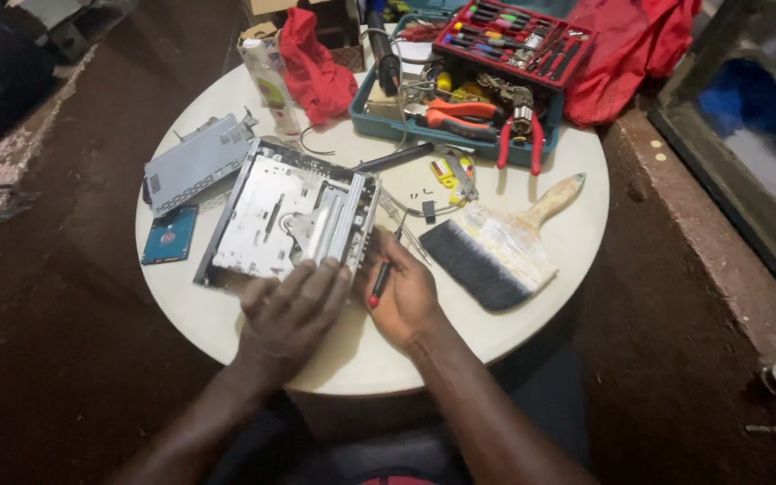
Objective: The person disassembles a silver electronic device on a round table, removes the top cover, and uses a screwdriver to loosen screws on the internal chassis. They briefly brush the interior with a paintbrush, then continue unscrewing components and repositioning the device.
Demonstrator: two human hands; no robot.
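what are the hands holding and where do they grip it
Right hand grips a red-handled screwdriver by its handle; left hand holds nothing, resting flat on the opened metal chassis.

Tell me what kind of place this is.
Probably a small, informal electronics repair spot: a round table holds an opened metal device chassis, a teal toolbox with pliers and screwdrivers, and a wide paintbrush. The right hand holds a red-handled screwdriver.

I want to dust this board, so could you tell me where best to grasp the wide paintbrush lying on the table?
Grip the paintbrush by its pale wooden handle, coming from the upper right: the handle points that way, free, while the dark bristles face the right hand.
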